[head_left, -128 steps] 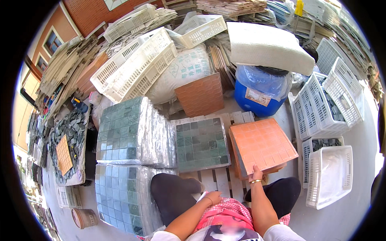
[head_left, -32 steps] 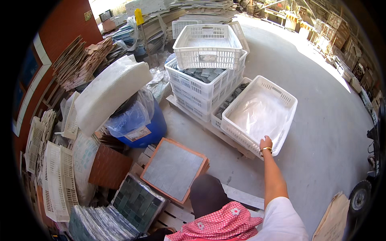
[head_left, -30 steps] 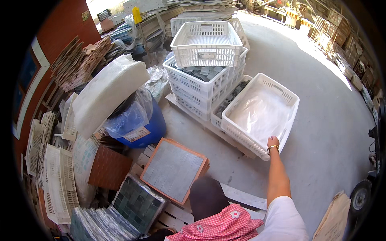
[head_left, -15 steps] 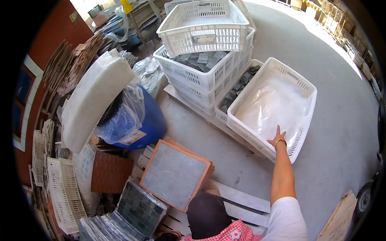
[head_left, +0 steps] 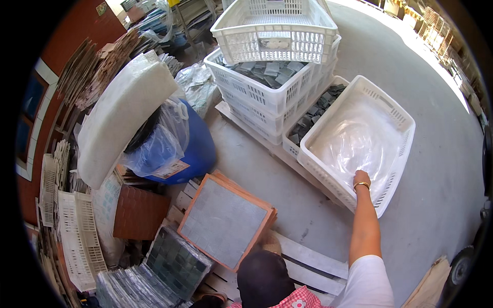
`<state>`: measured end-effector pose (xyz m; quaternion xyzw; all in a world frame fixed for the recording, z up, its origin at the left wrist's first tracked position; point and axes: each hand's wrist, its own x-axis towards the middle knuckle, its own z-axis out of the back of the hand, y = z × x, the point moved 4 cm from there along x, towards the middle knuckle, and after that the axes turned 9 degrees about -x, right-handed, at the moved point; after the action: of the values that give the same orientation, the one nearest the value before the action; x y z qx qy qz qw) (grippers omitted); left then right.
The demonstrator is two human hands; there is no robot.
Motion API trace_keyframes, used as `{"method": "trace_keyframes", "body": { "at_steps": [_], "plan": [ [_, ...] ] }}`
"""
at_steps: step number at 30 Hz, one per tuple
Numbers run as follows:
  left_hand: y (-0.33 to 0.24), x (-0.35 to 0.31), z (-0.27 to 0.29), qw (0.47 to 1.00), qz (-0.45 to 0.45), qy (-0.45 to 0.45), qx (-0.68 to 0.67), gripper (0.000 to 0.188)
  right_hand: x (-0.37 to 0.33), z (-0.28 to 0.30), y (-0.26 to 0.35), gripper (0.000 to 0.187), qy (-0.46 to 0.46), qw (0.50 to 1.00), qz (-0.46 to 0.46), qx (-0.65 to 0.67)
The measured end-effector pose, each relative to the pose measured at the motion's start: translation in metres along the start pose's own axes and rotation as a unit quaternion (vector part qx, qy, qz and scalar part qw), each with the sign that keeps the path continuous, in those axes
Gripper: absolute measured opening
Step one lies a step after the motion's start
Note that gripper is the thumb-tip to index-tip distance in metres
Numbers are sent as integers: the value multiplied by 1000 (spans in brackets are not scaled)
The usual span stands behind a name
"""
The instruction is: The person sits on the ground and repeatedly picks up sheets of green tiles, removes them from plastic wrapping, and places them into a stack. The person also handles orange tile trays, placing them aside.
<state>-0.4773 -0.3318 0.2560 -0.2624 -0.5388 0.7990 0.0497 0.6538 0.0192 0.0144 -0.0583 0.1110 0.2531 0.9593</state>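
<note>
My right hand (head_left: 362, 178) reaches over the near edge of a white plastic crate (head_left: 354, 200), a bangle on its wrist. Its fingers are closed on the clear plastic film (head_left: 354, 138) that lies wrinkled in the crate. The fingertips themselves are hidden. This crate rests tilted, partly over another crate of loose grey tile pieces (head_left: 314, 114). My left hand is out of sight.
Stacked white crates (head_left: 277, 100) with grey tile pieces stand on a pallet, an upper crate on top. Left are a blue barrel (head_left: 197, 146) and a white foam roll (head_left: 123, 118). Nearer lie framed tile sheets (head_left: 223, 218) and wrapped dark tiles (head_left: 177, 262).
My right hand has gone from spread fingers to a closed grip on the film, whose wrinkles are now more marked. The whole view has shifted slightly.
</note>
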Motion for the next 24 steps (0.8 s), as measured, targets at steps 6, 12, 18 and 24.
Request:
{"method": "trace_keyframes", "body": {
  "at_steps": [6,12,18,24],
  "plan": [
    [1,17,-21,995,-28,-56,-79,41,8,26,-19,22,-38,992,77,88],
    [-17,17,-51,989,-90,23,-118,43,12,76,-33,25,-128,982,58,124],
    [-72,-55,-144,975,-220,18,-19,37,2,135,-53,21,-349,920,63,168],
    [-117,-172,-284,936,-317,96,122,31,-94,234,0,24,-435,845,103,295]
  ]
}}
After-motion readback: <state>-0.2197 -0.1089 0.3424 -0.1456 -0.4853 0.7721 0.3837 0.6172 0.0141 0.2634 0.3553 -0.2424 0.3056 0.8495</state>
